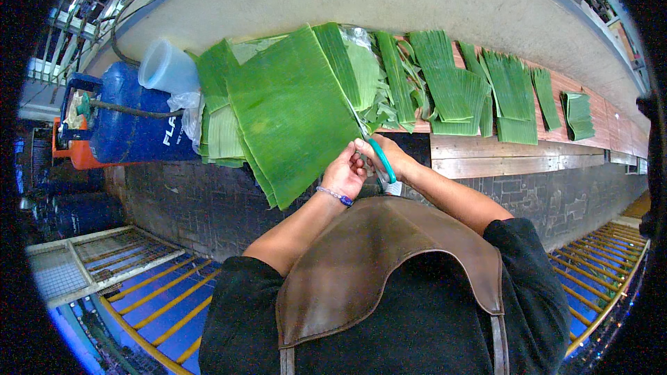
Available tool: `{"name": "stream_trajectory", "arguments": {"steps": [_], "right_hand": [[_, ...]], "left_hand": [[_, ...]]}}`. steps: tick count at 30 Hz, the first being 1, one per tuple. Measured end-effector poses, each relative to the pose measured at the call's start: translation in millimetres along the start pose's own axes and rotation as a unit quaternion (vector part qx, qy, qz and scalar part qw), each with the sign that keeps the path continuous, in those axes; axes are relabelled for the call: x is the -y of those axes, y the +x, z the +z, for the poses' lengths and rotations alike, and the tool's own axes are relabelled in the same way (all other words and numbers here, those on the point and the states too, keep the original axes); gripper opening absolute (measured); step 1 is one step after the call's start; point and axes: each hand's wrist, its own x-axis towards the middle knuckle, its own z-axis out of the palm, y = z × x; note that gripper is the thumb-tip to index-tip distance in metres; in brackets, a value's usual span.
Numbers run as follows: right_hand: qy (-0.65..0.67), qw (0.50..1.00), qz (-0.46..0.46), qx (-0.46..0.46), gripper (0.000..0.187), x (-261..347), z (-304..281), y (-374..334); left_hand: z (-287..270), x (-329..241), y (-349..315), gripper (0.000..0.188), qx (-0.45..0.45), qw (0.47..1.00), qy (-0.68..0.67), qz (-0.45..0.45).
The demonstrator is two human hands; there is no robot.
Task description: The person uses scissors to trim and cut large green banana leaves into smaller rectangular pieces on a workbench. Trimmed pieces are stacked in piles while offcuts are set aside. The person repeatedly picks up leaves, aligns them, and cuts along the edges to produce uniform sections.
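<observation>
A large green banana leaf sheet lies slanted over other leaves on the left half of the table. My left hand is closed at its near right corner, fingertips pinching the leaf's edge. In my right hand is a pair of scissors with teal handles, the fingers wrapped round the loops. The scissor blades point away from me along the leaf's right edge, and my two hands nearly touch. Just beyond the blades is a heap of small leaf scraps.
Several stacks of cut leaf pieces run rightward along the wooden table. At the left stand a blue gas cylinder with a hose and a translucent plastic container. A pale wall rises behind; yellow railings flank me.
</observation>
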Motion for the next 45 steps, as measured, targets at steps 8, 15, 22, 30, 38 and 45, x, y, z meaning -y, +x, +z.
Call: {"name": "stream_trajectory", "arguments": {"steps": [8,15,22,30,38,45], "right_hand": [[0.015,0.995,0.009,-0.098,0.060,3.2,15.2,0.6],[0.053,0.997,0.048,0.000,0.065,18.9,-1.8,20.1],[0.038,0.996,-0.015,-0.079,0.062,24.6,13.3,25.8],[0.067,0.994,0.018,-0.087,0.070,30.4,13.1,36.9],[0.051,0.995,0.026,-0.081,0.072,36.5,11.2,57.4],[0.034,0.994,0.043,-0.098,0.070,36.3,14.8,60.4]], "left_hand": [[-2.5,-4.7,-1.6,0.016,0.040,0.999,0.027,0.011],[2.2,-10.9,-18.4,0.014,-0.017,0.999,0.032,-0.021],[0.1,-16.4,-21.5,0.017,-0.006,1.000,0.020,0.003],[-3.7,-21.4,-25.9,0.017,0.012,0.999,0.046,0.000],[-7.8,-27.8,-28.3,0.023,0.034,0.996,0.080,-0.009],[-11.6,-33.4,-38.1,0.021,0.037,0.993,0.114,0.001]]}}
